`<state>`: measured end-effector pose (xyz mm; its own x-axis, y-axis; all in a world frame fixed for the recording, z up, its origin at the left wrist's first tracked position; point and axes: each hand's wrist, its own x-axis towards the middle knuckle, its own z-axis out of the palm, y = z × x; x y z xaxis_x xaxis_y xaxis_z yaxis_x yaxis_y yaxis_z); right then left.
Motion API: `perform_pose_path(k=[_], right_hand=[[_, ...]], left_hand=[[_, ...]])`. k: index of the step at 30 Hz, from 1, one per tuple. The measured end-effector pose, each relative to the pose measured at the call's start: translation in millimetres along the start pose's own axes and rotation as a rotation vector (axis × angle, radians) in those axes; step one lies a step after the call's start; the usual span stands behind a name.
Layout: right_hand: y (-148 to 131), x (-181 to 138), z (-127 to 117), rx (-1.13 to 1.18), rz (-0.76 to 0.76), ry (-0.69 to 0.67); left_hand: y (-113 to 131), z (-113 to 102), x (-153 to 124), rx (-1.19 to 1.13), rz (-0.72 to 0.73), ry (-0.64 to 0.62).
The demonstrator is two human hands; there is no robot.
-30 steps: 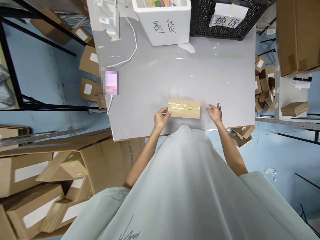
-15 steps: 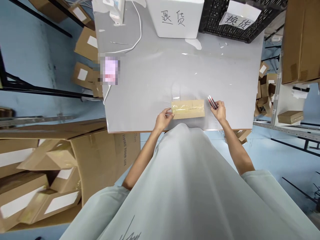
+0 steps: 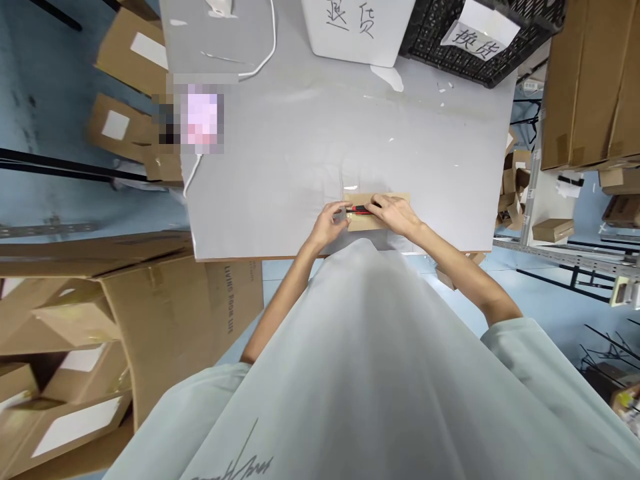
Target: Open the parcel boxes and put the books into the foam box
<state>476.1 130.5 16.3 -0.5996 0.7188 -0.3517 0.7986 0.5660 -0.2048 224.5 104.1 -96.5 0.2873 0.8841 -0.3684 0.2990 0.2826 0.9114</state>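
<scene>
A small, flat cardboard box [image 3: 367, 225] with tape along its top lies near the front edge of the table. My left hand [image 3: 329, 224] grips its left end between thumb and fingers. Over the box's right part, my right hand [image 3: 397, 215] is closed on a red and black utility knife [image 3: 359, 209]. The knife lies lengthwise along the taped top, its front end pointing at my left hand. My right fingers hide the rear of the knife, and whether its blade is out is too small to tell.
At the table's back stand a white bin [image 3: 357, 40] and a black plastic crate [image 3: 430, 50], both labelled. A blurred-out item [image 3: 203, 120] with a white cable is at the left edge. A large carton [image 3: 170, 320] of boxes stands left; shelving is right.
My right hand has moved left with the utility knife, from beside the box to over its taped top. My left hand stays at the box's left end. The view has shifted slightly.
</scene>
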Motion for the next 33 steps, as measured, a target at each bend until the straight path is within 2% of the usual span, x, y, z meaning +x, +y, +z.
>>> perform_pose_path(k=[14,21,24,28,33], right_hand=[[-9,0,-8,-0.153,-0.153,-0.043],[13,-15,-8,-0.233,-0.254,-0.024],[38,-40,-9,-0.240,-0.210,-0.014],[80,-91,-9,-0.227,-0.058,-0.029],[105,-132,12,-0.114,0.140,0.014]], left_hand=[[-2,0,4,-0.009,-0.030,0.013],[-5,1,7,0.019,-0.054,0.029],[-6,1,6,0.034,-0.060,0.050],[-3,3,5,0.045,-0.078,0.074],[5,12,5,0.095,-0.105,0.102]])
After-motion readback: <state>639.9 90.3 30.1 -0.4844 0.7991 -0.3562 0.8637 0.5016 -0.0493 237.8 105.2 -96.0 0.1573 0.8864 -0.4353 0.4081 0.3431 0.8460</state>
